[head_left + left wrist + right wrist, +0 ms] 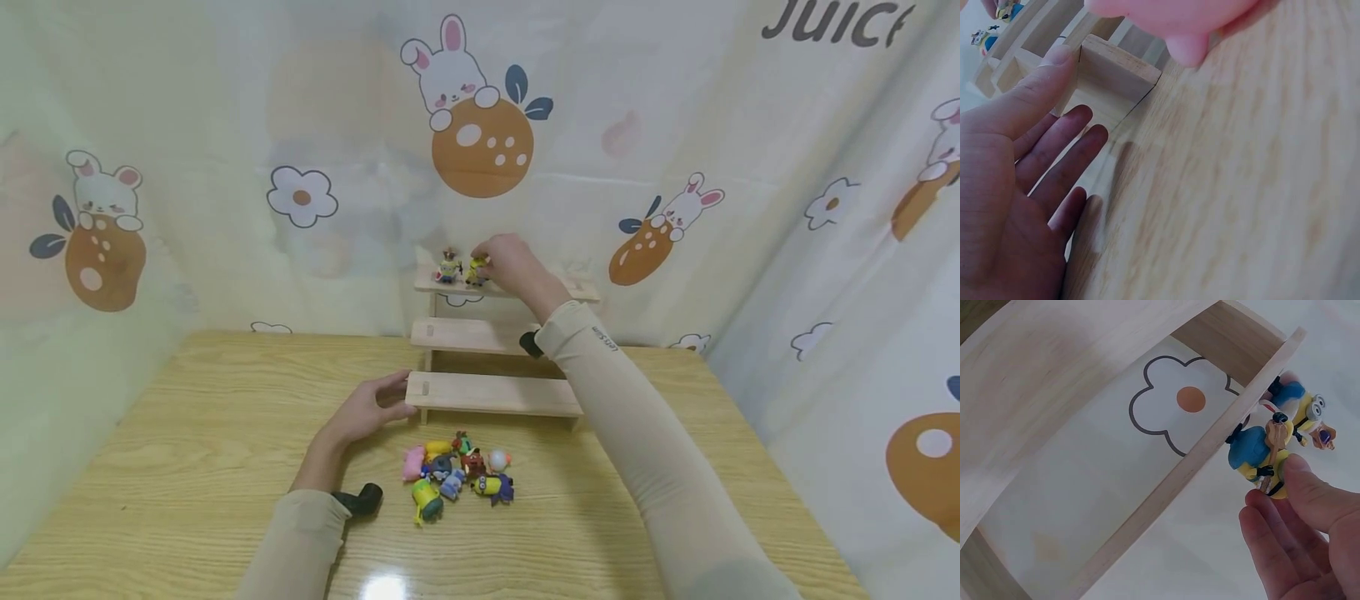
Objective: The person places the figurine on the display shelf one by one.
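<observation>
My right hand [513,265] pinches a yellow and blue minion figurine [1259,450] by its head, thumb on one side and fingers on the other. The figurine carries a small brown guitar, and its feet are right at the top step of a three-step wooden shelf [491,393]. Beside it on that step stands another minion figurine [448,268] with a brown crown. My left hand [372,408] is at the left end of the bottom step; its thumb lies along the board's end, with the fingers loosely extended below [1063,156].
Several small toy figures lie in a cluster before the shelf, among them a pink one [413,463], a yellow and green one [427,500] and a purple-caped minion [493,487]. Behind the wooden table [225,467] hangs a curtain [360,100] printed with rabbits.
</observation>
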